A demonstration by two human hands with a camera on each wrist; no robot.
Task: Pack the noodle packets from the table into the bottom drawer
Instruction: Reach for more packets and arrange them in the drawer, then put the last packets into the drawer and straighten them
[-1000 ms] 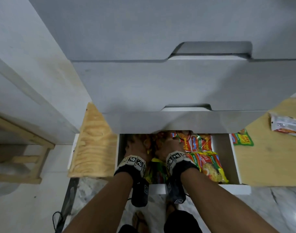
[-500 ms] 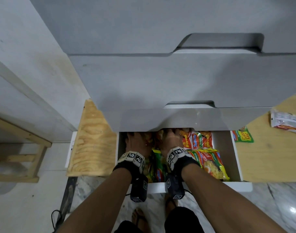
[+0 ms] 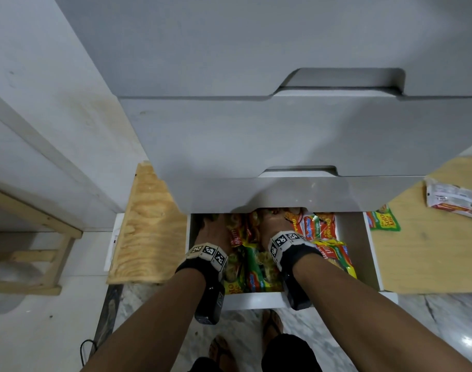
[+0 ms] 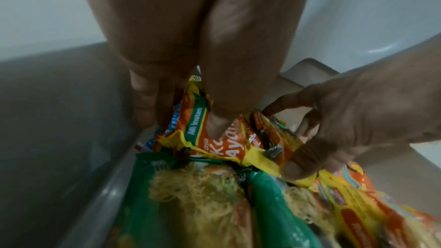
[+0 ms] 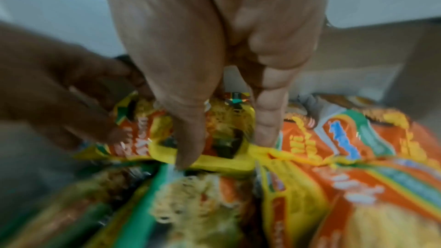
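The white bottom drawer [image 3: 253, 300] stands pulled out and holds several noodle packets. Both hands reach to its back, under the upper drawer fronts. My left hand [image 3: 212, 232] [image 4: 181, 125] pinches an upright orange-and-yellow packet [image 4: 229, 144] between thumb and fingers, close to the drawer's left wall. Beside it, my right hand [image 3: 276, 226] [image 5: 225, 148] grips a neighbouring orange packet [image 5: 222, 129] between thumb and fingers. Green packets [image 3: 259, 267] [image 4: 190, 205] lie in front of the hands. Red and orange packets [image 3: 320, 226] fill the right side.
A green packet [image 3: 384, 220] and a white packet [image 3: 451, 197] lie on the wooden table [image 3: 430, 251] to the right. A plywood panel [image 3: 146, 229] stands left of the drawer, a wooden frame [image 3: 28, 259] farther left. The grey upper drawer fronts [image 3: 283, 135] overhang the drawer's back.
Both hands have stayed at the back of the drawer on the upright packets, shifting only slightly. The head view has moved a little.
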